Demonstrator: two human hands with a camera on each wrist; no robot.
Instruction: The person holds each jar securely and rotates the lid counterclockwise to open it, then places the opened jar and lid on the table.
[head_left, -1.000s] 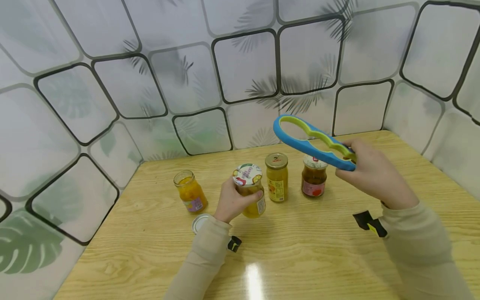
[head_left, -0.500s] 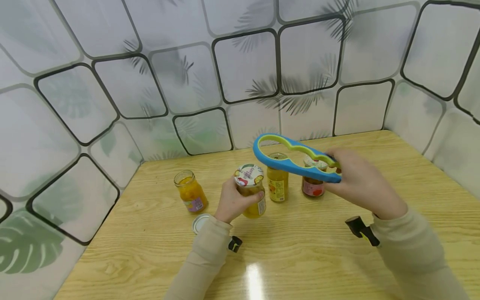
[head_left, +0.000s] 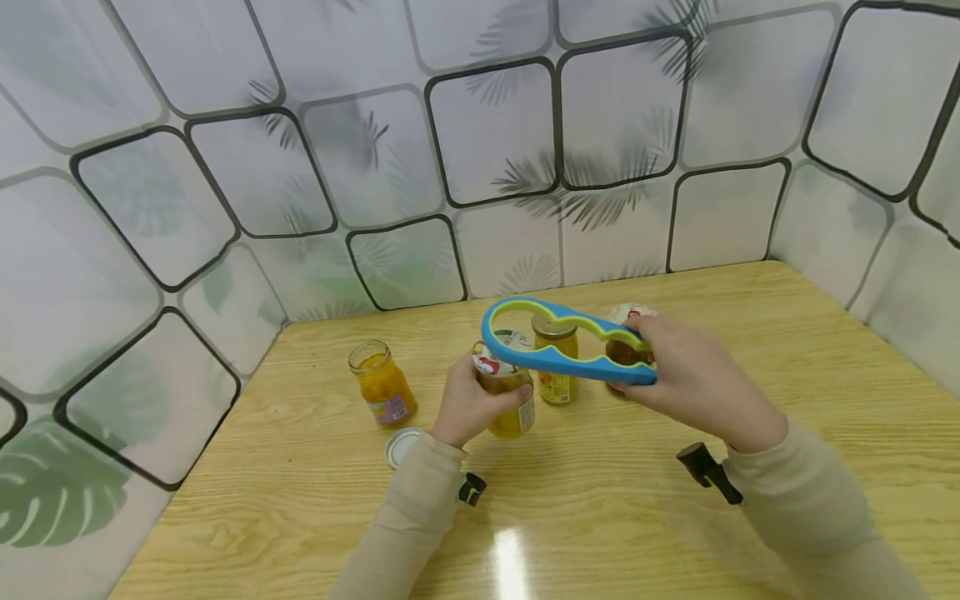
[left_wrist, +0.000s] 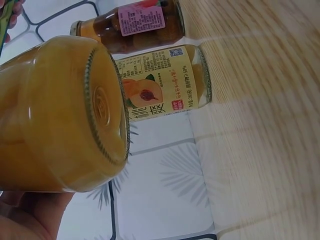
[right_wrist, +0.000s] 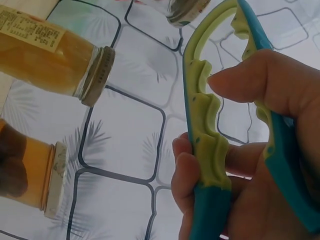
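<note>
My left hand [head_left: 468, 404] grips a glass jar of yellow fruit [head_left: 510, 425] under its white patterned lid [head_left: 489, 364]. In the left wrist view this jar's base [left_wrist: 102, 107] shows, tilted towards the camera. My right hand [head_left: 697, 383] holds a blue and green jar opener [head_left: 555, 360] by its narrow end. From the head, the opener's wide loop overlaps the patterned lid; it does not encircle it. In the right wrist view a thumb lies across the opener's gap. Right of the held jar stands a gold-lidded yellow peach jar [head_left: 557, 389], partly behind the opener.
A dark brown jar [left_wrist: 100, 32] stands right of the peach jar, its lid [head_left: 630, 313] partly covered by my right hand. At the left is an open jar of orange fruit [head_left: 384, 392], with a loose lid [head_left: 402, 446] on the wooden table [head_left: 285, 500]. Patterned walls rise behind.
My right hand has brought the jar opener left and down, from above the dark jar to the patterned lid. My left hand keeps its grip; its jar has barely shifted.
</note>
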